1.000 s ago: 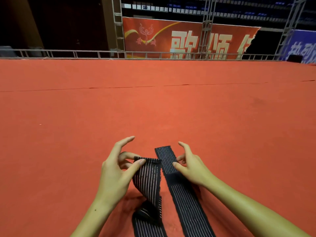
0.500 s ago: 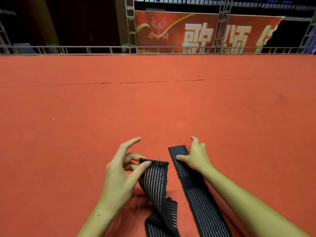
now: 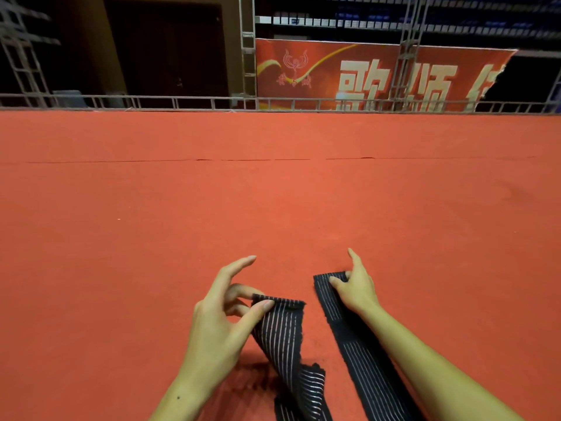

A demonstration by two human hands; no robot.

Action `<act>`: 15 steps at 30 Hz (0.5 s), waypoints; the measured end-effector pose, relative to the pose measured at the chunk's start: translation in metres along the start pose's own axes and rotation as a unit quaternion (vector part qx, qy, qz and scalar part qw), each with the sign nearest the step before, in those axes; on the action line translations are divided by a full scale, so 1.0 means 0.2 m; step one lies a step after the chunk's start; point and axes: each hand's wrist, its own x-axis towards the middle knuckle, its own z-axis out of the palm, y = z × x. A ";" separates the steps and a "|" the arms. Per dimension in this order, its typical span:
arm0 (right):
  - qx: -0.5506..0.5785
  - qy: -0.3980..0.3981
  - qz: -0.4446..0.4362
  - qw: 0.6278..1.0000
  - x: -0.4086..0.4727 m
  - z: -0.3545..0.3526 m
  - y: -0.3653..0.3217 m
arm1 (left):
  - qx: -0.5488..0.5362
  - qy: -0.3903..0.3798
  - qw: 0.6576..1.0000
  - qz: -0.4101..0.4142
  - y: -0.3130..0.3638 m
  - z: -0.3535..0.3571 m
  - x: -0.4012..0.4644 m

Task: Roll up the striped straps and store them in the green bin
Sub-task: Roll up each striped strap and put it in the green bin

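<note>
Two black straps with thin white stripes are low in the head view, on a red carpet. My left hand (image 3: 221,317) pinches the top end of the left strap (image 3: 280,338) between thumb and fingers and holds it lifted; its lower part folds and twists toward the bottom edge. The right strap (image 3: 361,357) lies flat on the carpet, running off the bottom edge. My right hand (image 3: 353,287) rests on its far end, thumb on top of the end and fingers curled at its right edge. No green bin is in view.
Red carpet (image 3: 273,202) stretches far ahead, with a seam line across it. At its far edge stands a low metal railing (image 3: 182,101), and behind that a red banner (image 3: 379,77) with large characters and truss frames.
My right hand slid forward along the flat strap to its far end and closed its thumb on it. My left hand kept its pinch on the lifted strap.
</note>
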 end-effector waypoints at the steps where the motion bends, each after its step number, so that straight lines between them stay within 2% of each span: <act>1: 0.026 -0.003 -0.006 1.000 0.00 0.00 0.00 | -0.004 0.001 1.000 -0.003 0.00 -0.01 0.00; 7: 0.196 -0.063 -0.112 0.972 -0.22 -0.17 -0.21 | -0.043 0.039 0.998 -0.018 0.02 -0.11 -0.01; 9: 0.266 -0.099 -0.111 0.952 -0.32 -0.25 -0.31 | -0.069 0.046 0.996 -0.026 0.07 -0.15 -0.02; 11: 0.326 -0.100 -0.099 0.935 -0.43 -0.35 -0.41 | -0.105 0.029 0.993 -0.035 0.15 -0.18 -0.04; 15: 0.464 -0.138 -0.091 0.870 -0.70 -0.48 -0.61 | -0.175 -0.023 0.984 -0.034 0.39 -0.23 -0.11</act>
